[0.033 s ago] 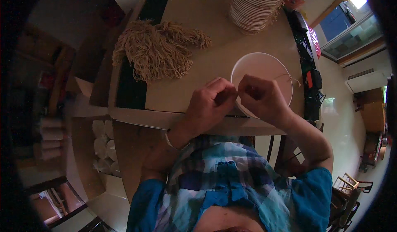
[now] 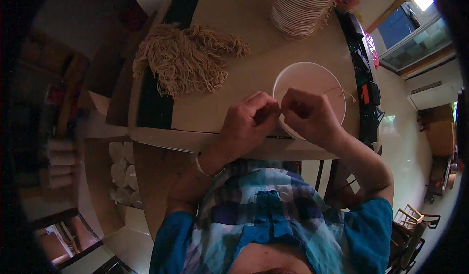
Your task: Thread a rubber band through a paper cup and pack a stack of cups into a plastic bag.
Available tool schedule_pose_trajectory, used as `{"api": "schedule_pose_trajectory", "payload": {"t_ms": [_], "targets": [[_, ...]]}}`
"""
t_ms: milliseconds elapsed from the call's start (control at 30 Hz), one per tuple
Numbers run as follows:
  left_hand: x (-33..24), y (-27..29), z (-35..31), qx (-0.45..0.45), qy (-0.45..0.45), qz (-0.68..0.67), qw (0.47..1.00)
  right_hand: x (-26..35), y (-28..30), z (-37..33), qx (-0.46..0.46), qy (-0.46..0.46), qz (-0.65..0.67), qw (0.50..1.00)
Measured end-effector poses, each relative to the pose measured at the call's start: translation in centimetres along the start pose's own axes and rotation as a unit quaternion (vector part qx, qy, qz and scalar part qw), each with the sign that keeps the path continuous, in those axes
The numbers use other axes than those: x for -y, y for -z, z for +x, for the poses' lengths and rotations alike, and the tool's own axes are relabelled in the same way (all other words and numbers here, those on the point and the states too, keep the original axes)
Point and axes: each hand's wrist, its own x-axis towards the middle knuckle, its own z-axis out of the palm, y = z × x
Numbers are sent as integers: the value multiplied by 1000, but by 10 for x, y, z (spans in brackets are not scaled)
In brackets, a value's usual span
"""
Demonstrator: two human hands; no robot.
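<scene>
My left hand (image 2: 250, 121) and my right hand (image 2: 311, 115) meet at the near left rim of a round white bowl-like container (image 2: 324, 73). Thumbs and fingertips of both are pinched together, almost touching. Whatever sits between them is too small or hidden to make out. A thin beige cord (image 2: 348, 93) crosses the container's right rim, its end hanging outside. Left of the container, a loose heap of beige cords (image 2: 188, 61) lies on the brown board (image 2: 254, 73) covering the tabletop.
At the far side rises a tall stack of pale, ringed pieces (image 2: 305, 7) with frayed cord ends. Black and red objects (image 2: 367, 93) line the table's right edge. Below left, an open cardboard box (image 2: 105, 191) holds several white rounded packages (image 2: 119, 174). Chairs (image 2: 413, 232) stand at the lower right.
</scene>
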Motion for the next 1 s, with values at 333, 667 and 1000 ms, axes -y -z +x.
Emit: {"api": "schedule_pose_trajectory", "payload": {"t_ms": [333,667,1000], "targets": [[-3,-2,0,9,19,-39,999,0,13,8,89,-27,46,995],[5,-4,-1,8,5,-64,998,2,13,10,88,-49,34,994],[5,-3,-1,15,2,-70,997,10,20,12,121,-121,122,978]]}}
